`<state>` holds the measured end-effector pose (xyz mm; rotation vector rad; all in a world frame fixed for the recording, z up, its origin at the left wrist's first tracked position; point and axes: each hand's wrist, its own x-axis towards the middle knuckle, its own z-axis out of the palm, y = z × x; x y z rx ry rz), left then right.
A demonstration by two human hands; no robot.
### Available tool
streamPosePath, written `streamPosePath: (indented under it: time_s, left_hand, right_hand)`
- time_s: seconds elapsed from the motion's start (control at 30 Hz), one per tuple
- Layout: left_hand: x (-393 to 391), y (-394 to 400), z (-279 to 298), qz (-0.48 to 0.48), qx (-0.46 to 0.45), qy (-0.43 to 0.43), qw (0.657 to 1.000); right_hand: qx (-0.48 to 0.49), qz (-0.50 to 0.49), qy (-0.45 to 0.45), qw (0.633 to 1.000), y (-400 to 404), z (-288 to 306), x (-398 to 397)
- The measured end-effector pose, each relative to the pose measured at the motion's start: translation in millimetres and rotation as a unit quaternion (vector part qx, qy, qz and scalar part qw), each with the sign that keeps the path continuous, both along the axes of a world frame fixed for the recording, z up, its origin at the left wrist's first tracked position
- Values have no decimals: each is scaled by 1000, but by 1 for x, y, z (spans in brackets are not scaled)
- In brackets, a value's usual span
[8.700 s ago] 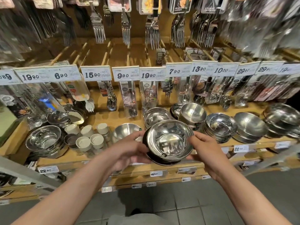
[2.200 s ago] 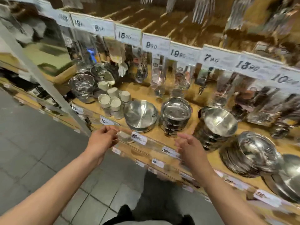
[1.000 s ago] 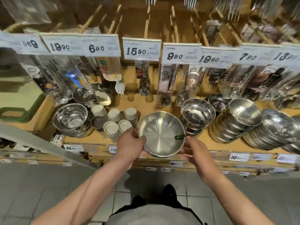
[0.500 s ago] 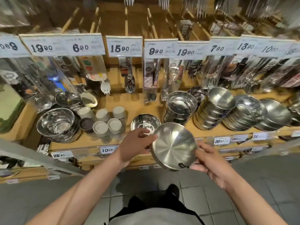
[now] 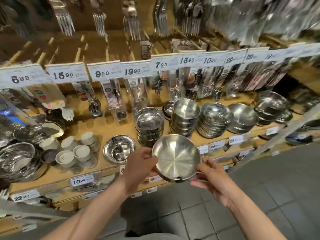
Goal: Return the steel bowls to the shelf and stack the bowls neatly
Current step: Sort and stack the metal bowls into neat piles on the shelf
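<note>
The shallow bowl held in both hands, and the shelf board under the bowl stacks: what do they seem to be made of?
Shallow round bowl: metal, probably steel, with a brushed satin finish; it shows faint radial streaks and soft glare. Tan shelf board: looks like unpainted wood or wood-look board; matte, no gloss.

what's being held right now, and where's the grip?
A shallow steel bowl, held by its rim between both hands: left hand on the left edge, right hand on the lower right edge.

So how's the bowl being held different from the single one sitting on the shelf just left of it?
The held bowl is wider and shallower; the lone shelf bowl is smaller and deeper. The held bowl has a brushed, matte inside, while the shelf bowl is mirror-shiny. The left hand and right hand hold one tilted; the other rests on the shelf. Both are round steel.
</note>
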<state>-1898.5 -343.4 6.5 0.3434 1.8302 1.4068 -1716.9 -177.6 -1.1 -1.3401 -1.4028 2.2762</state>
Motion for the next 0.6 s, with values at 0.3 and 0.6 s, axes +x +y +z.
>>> streamPosePath:
  time_s: [0.3, 0.6]
  left_hand:
    - [113, 135, 19, -42, 10, -13, 999]
    - [179, 236, 27, -53, 33, 1, 998]
  right_hand:
    - [51, -91, 35, 994, 99, 17, 130]
    - [86, -108, 15, 990, 208, 22, 179]
